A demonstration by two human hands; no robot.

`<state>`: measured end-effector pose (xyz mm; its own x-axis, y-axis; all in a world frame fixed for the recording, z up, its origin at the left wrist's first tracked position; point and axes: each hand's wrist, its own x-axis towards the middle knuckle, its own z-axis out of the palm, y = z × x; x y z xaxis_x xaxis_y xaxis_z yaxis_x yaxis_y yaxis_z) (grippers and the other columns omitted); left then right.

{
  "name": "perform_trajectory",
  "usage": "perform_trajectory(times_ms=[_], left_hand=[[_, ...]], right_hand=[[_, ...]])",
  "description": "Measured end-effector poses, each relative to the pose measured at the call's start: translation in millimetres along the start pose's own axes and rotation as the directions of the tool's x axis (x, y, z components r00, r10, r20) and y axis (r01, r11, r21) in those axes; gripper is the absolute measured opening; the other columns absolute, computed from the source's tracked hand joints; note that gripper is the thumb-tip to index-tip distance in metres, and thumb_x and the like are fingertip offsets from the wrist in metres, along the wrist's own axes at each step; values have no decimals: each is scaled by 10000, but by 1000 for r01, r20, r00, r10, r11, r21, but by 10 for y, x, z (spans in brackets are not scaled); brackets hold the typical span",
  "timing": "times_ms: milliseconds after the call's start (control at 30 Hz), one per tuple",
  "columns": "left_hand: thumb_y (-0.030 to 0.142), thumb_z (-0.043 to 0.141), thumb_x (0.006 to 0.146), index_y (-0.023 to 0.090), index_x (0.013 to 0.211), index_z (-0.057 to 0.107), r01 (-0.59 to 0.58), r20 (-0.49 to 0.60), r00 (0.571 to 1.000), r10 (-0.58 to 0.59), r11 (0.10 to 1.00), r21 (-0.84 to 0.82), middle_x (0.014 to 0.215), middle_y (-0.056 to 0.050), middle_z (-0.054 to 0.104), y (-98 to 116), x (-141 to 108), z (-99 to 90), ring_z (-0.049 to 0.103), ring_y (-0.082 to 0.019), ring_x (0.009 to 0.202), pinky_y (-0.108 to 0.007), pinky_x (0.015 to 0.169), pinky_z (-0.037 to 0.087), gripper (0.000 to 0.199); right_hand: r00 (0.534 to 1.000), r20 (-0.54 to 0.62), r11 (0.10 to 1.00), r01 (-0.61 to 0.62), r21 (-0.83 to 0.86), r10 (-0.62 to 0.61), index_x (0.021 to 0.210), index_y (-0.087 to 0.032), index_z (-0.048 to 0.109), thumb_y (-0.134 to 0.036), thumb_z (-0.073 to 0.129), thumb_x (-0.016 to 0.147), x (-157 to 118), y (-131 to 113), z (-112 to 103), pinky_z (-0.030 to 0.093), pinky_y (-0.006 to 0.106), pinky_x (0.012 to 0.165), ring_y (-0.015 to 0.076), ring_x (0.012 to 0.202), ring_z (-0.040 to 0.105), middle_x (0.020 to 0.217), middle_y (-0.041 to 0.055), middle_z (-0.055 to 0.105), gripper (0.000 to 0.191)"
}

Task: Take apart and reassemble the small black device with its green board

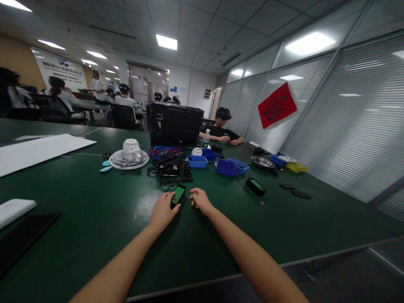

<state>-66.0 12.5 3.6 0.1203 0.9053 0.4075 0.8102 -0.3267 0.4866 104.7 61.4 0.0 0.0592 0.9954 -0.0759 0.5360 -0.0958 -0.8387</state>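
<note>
My left hand (164,211) is closed around a small black case (173,205) with a green circuit board (179,194) in its open top. The case rests on or just above the green table, its thumb side toward me. Just right of it, my right hand (201,201) hovers low with its fingers curled together. Whatever may be between those fingertips is too small or hidden to make out. A second black case with a green board (256,186) lies farther right on the table.
Tangled black cables and an adapter (168,169) lie beyond my hands. A white fan (131,156), blue trays (197,161), a bottle (206,138) and a large black-backed screen (176,125) stand behind. A metal bowl (263,162) is at right. A person (223,130) sits across the table.
</note>
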Motion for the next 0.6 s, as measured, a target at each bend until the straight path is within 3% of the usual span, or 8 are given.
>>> perform_trajectory(times_ms=[133,267,367,467,600], left_hand=[[261,549,738,170,1110,519,-14,9,1000,14,999,30,1076,-77,551,31,2,-35,498,-203,1005,-304,907,367,384],[261,536,729,162,1070,509,-1,10,1000,0,993,118,1023,-78,542,76,-4,-81,499,-207,968,-299,860,375,355],[289,533,729,172,1004,494,41,10,999,-44,981,191,950,-70,523,115,-23,-111,502,-208,922,-294,804,383,302],[311,526,732,193,962,472,97,9,995,-101,970,222,924,-59,503,125,-37,-142,501,-204,898,-290,781,379,264],[320,502,734,200,960,457,198,-3,979,-203,952,234,931,-67,492,33,-14,-220,496,-213,902,-296,765,370,260]], right_hand=[[1000,-19,1000,19,19,-18,927,-151,587,-70,400,704,111,-99,95,340,168,441,56,404,464,596,-29,582,302],[995,-51,993,87,-76,-91,697,-166,605,-87,405,706,33,-162,169,352,165,520,60,474,493,531,-37,552,215],[985,-16,979,171,-108,-174,663,-167,603,-93,402,705,-11,-144,166,363,164,537,60,487,494,526,-39,552,219],[980,35,980,193,47,-195,764,-157,620,-86,408,690,-1,-88,133,373,161,490,61,471,487,574,-32,573,235],[984,110,963,113,243,-143,856,-138,599,-90,414,678,23,-26,70,346,159,383,55,428,460,647,-16,585,260]])
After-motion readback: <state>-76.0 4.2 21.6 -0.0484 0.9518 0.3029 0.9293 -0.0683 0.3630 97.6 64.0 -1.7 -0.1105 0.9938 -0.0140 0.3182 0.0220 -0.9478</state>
